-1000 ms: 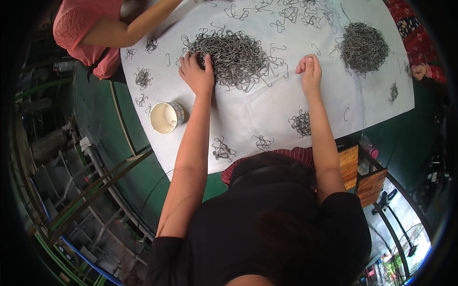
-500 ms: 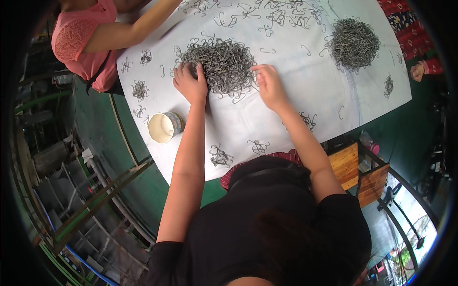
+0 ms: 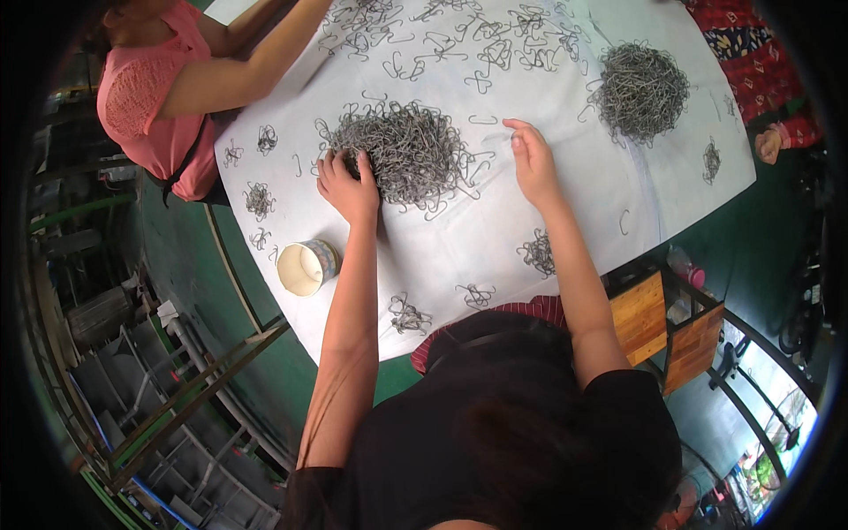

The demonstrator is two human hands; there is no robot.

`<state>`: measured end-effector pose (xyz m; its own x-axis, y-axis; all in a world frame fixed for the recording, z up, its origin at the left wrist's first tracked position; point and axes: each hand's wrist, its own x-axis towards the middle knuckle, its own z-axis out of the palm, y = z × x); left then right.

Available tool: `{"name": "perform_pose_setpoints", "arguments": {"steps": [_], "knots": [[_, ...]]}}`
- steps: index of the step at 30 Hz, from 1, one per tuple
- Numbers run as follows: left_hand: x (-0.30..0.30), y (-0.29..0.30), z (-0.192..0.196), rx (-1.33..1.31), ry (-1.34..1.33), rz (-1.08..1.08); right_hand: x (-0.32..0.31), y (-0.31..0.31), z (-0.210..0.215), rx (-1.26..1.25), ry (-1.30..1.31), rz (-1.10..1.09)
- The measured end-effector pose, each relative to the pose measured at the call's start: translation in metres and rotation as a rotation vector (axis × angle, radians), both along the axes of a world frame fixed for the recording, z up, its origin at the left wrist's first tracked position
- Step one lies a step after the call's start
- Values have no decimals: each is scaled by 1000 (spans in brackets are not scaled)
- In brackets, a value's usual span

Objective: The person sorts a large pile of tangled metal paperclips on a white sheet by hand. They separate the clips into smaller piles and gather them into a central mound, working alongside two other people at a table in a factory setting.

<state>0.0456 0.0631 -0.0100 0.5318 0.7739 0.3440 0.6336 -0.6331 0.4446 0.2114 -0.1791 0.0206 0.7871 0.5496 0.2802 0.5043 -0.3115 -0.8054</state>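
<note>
A large heap of grey bent-wire hooks [image 3: 411, 155] lies on the white-covered table [image 3: 450, 256]. My left hand [image 3: 351, 187] rests against the heap's left edge, its fingers spread and the thumb apart, touching the hooks. To the right of the heap, my right hand [image 3: 535, 166] is held over the cloth with its fingers loosely stretched out and nothing visible in them. A single wire hook [image 3: 483, 120] lies just left of its fingertips. Close to my right forearm sits a small cluster of hooks [image 3: 536, 253], partly covered by the arm.
A paper cup [image 3: 305, 268] lies tipped by my left forearm. Another round heap [image 3: 640, 93] sits at the right, with loose hooks [image 3: 495, 40] scattered along the far side. Small clusters [image 3: 409, 314] line the near edge. One person in pink [image 3: 150, 97] works at the left; another person's hand [image 3: 768, 146] shows at right.
My right hand has moved right and slightly nearer, away from the heap, and its fingers have loosened. My left hand stays at the heap's left edge. The view has shifted slightly.
</note>
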Motion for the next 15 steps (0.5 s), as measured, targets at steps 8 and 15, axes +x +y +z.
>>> {"name": "perform_pose_setpoints", "arguments": {"steps": [8, 15], "knots": [[-1, -2, 5, -2, 10, 5, 52, 37, -7, 38, -189, -84], [1, -3, 6, -13, 12, -4, 100, 55, -7, -210, -20, 98]]}}
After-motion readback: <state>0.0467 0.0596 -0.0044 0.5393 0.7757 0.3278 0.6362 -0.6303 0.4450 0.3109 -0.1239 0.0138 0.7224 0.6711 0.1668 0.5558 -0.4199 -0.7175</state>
